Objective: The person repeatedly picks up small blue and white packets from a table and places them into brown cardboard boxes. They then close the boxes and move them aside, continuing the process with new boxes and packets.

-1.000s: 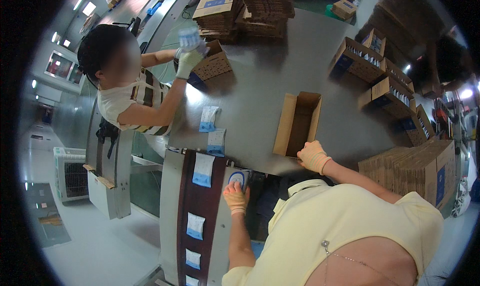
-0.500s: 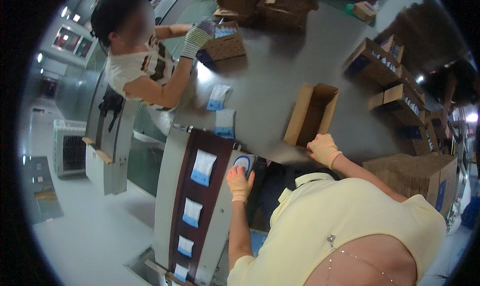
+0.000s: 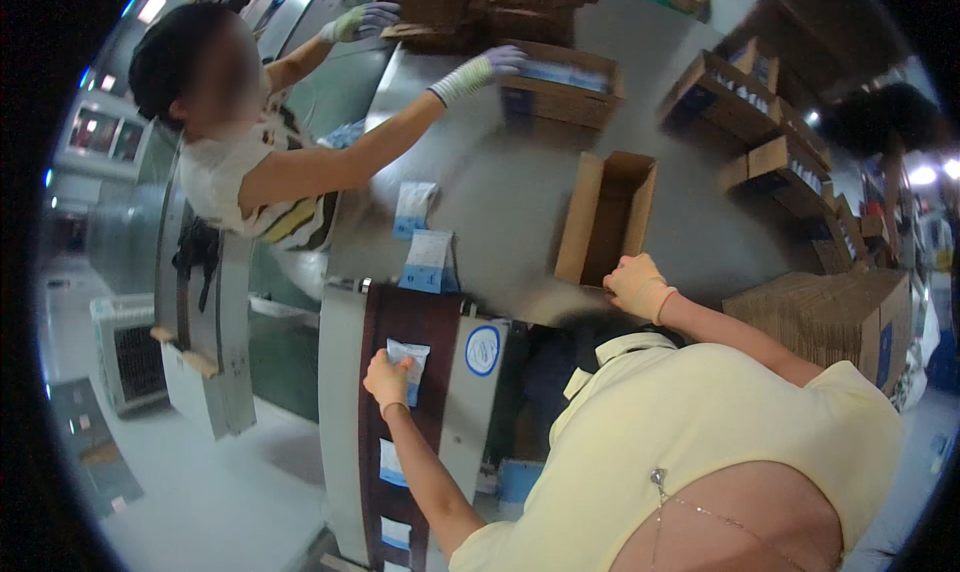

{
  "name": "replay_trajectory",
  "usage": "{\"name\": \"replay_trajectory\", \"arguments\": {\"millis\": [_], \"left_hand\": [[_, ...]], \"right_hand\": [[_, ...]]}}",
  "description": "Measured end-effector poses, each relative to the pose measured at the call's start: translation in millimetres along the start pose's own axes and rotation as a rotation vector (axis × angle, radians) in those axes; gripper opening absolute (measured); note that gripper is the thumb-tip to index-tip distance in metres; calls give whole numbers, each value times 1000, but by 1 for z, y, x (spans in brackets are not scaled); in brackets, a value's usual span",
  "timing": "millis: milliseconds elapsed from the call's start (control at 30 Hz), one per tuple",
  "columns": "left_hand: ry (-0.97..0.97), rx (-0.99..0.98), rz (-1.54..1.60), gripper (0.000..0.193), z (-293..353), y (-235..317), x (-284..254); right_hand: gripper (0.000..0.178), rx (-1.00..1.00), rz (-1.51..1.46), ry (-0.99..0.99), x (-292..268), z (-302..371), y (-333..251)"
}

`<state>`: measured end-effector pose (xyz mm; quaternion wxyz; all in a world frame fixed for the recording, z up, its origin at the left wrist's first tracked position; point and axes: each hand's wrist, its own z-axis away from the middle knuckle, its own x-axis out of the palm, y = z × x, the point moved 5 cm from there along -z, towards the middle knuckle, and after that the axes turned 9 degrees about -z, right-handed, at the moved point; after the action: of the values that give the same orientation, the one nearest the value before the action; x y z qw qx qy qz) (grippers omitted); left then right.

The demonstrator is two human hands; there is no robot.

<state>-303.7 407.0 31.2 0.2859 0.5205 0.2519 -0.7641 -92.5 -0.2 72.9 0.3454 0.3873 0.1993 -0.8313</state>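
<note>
My left hand [image 3: 388, 380] is over the dark red conveyor belt [image 3: 428, 317], its fingers closed on the edge of a white-and-blue packet [image 3: 414, 356]. More packets lie behind it on the belt, among them one packet [image 3: 393, 463] nearer to me. Two further packets, a farther one [image 3: 412, 208] and a nearer one [image 3: 428, 256], rest on the metal table just past the belt's end. An open cardboard box [image 3: 576, 227] stands on the table with its inside showing bare. At the box's near end, my right hand [image 3: 640, 288] pinches the rim with bent fingers.
Across the table [image 3: 480, 187], a co-worker in striped gloves reaches over a filled cardboard box [image 3: 555, 102]. Several filled boxes [image 3: 725, 102] stand at the right. Flattened cardboard [image 3: 810, 312] is stacked at my right side. The belt's metal side rail [image 3: 480, 392] runs beside my left arm.
My left hand has moved left from the rail onto a belt packet and closed on it. My right hand stays at the box. The co-worker's filled box has shifted right, and one gloved hand has lifted away.
</note>
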Motion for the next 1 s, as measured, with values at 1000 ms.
{"name": "replay_trajectory", "arguments": {"millis": [1000], "left_hand": [[4,270,155,95,-248,201,-22]], "right_hand": [[25,71,-185,3,-18,0,20]]}}
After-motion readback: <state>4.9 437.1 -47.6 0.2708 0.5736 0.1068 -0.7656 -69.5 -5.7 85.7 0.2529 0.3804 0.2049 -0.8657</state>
